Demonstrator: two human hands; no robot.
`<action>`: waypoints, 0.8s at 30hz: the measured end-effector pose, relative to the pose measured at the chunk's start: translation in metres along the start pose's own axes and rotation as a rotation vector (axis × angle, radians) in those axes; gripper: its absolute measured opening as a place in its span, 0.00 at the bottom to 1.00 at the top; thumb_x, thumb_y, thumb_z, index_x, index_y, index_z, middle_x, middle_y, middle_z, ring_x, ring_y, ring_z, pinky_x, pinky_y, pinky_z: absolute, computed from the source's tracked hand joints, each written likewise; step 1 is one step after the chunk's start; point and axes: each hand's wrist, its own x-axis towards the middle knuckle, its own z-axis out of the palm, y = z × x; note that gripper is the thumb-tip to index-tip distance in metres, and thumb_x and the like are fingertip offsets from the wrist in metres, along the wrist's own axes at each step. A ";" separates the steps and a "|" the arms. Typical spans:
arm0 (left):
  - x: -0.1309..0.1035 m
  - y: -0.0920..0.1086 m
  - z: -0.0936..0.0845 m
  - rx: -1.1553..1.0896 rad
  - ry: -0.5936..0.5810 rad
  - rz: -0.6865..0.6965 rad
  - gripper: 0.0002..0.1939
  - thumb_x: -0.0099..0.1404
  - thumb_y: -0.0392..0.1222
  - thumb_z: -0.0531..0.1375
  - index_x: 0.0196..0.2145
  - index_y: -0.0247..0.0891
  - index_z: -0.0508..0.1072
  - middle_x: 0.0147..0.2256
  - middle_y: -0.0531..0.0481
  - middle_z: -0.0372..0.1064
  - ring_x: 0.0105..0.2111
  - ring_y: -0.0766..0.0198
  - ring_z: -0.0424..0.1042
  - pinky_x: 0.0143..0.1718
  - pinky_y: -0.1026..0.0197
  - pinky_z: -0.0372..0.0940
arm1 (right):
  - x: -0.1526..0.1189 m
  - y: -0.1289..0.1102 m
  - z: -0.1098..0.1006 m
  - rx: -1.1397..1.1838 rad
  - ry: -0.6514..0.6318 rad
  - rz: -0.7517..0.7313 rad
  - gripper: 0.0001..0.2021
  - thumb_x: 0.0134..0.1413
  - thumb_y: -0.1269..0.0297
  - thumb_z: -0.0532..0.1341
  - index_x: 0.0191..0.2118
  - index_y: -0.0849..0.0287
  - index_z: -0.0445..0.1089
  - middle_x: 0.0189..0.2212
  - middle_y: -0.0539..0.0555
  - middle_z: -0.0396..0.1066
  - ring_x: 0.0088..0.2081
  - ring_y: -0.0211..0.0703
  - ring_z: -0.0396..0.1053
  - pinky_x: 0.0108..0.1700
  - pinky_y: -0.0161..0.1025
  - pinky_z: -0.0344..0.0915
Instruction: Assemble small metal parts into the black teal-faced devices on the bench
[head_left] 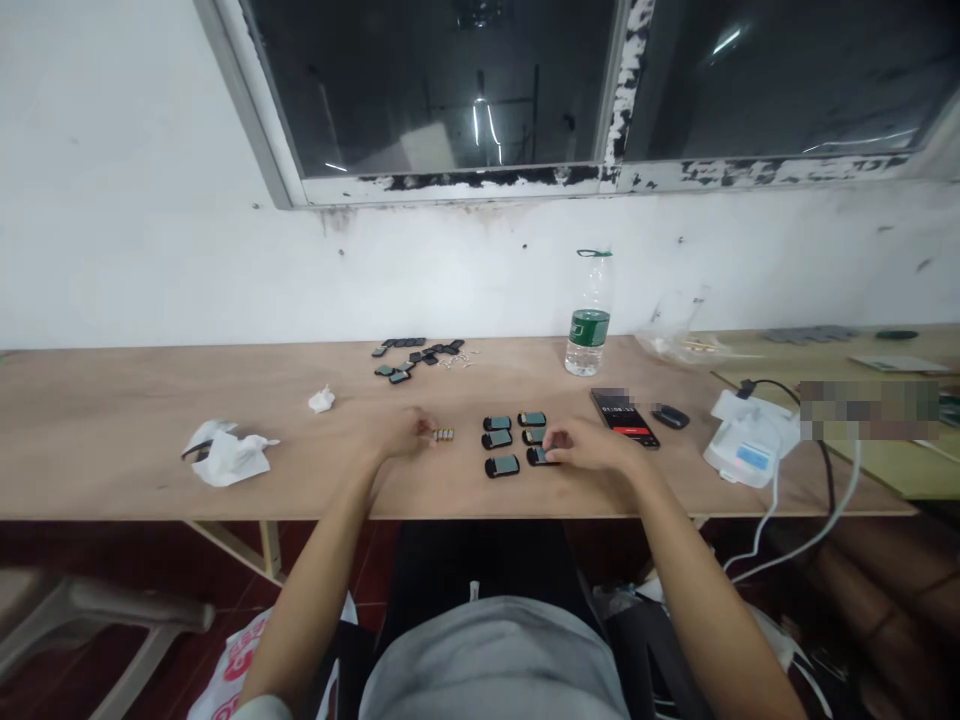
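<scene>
The left hand (405, 432) has its fingertips bunched at a short row of small gold-coloured parts (444, 434); whether it pinches them or only touches is unclear. The right hand (581, 443) has its fingers curled over the nearest right-hand one of six black cases (502, 466) with grey panels; its grip is hidden too. The cases lie between the hands, in two columns of three. All six look set out, while a loose cluster of dark pieces (420, 357) lies at the back; which are finished cannot be told. The worktop (112, 430) has its front edge just below the forearms. Room to move runs left to the crumpled tissue (234, 458); rightward, the phone (625, 417) crowds the right hand.
</scene>
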 end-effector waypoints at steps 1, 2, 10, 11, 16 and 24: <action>0.000 0.000 0.001 0.017 -0.006 0.003 0.16 0.52 0.45 0.65 0.39 0.39 0.79 0.37 0.46 0.76 0.35 0.55 0.75 0.36 0.60 0.66 | 0.000 0.000 0.000 0.004 -0.001 0.020 0.06 0.53 0.65 0.64 0.37 0.59 0.76 0.33 0.54 0.75 0.34 0.45 0.72 0.36 0.38 0.64; 0.001 0.000 0.002 0.036 -0.020 0.007 0.16 0.53 0.45 0.65 0.40 0.38 0.79 0.38 0.45 0.76 0.35 0.55 0.74 0.36 0.60 0.66 | 0.001 0.001 0.001 0.008 -0.006 0.039 0.07 0.53 0.66 0.65 0.38 0.59 0.75 0.33 0.55 0.76 0.34 0.45 0.72 0.36 0.38 0.65; 0.001 -0.002 0.002 0.109 -0.068 0.061 0.15 0.55 0.42 0.61 0.40 0.38 0.77 0.41 0.44 0.74 0.37 0.56 0.73 0.39 0.59 0.66 | 0.002 0.004 0.003 0.054 -0.023 0.095 0.12 0.47 0.64 0.68 0.39 0.60 0.73 0.34 0.54 0.75 0.35 0.45 0.71 0.37 0.38 0.66; 0.000 -0.003 0.000 0.099 -0.079 0.059 0.15 0.55 0.43 0.61 0.41 0.38 0.77 0.42 0.44 0.74 0.38 0.55 0.73 0.39 0.59 0.66 | 0.001 0.003 0.002 0.044 -0.024 0.094 0.12 0.47 0.63 0.69 0.38 0.60 0.73 0.34 0.54 0.75 0.35 0.45 0.71 0.37 0.37 0.66; -0.004 -0.012 -0.004 -0.022 -0.085 0.057 0.15 0.59 0.49 0.60 0.40 0.39 0.76 0.39 0.46 0.76 0.39 0.54 0.74 0.39 0.59 0.66 | 0.002 0.002 0.003 0.077 -0.043 0.049 0.12 0.45 0.63 0.69 0.36 0.59 0.70 0.32 0.52 0.73 0.33 0.43 0.69 0.35 0.37 0.64; -0.008 -0.011 -0.011 -0.162 -0.029 0.105 0.16 0.61 0.52 0.60 0.41 0.39 0.75 0.41 0.45 0.77 0.41 0.53 0.75 0.42 0.56 0.68 | 0.001 -0.004 0.000 0.194 -0.018 -0.027 0.14 0.46 0.60 0.69 0.39 0.58 0.71 0.32 0.52 0.75 0.33 0.45 0.71 0.35 0.39 0.66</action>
